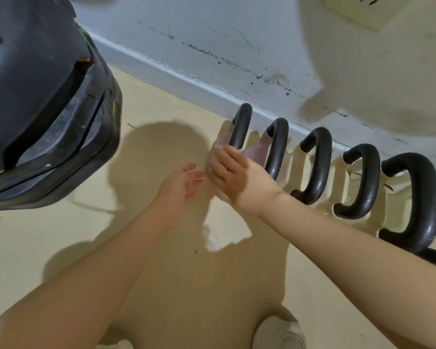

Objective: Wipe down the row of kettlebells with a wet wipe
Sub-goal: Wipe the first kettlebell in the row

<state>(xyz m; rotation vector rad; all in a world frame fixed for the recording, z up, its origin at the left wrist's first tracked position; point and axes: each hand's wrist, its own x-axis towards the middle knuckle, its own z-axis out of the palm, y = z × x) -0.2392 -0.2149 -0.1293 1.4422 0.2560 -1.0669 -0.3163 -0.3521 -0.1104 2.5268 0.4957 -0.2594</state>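
Several kettlebells with black handles and cream bodies stand in a row along the wall, from the leftmost kettlebell (241, 127) to the largest (418, 197) at the right edge. My right hand (233, 176), with a ring on one finger, presses a whitish wet wipe (217, 147) against the left side of the leftmost kettlebell's body, below its handle. Most of the wipe is hidden under my fingers. My left hand (181, 183) hovers just left of it, palm up, fingers apart and holding nothing.
A big black rubbery object (43, 102) with yellow marks fills the upper left, resting on the beige floor (61, 248). A scuffed white wall and baseboard (176, 74) run behind the kettlebells. My white shoe (280, 333) shows at the bottom.
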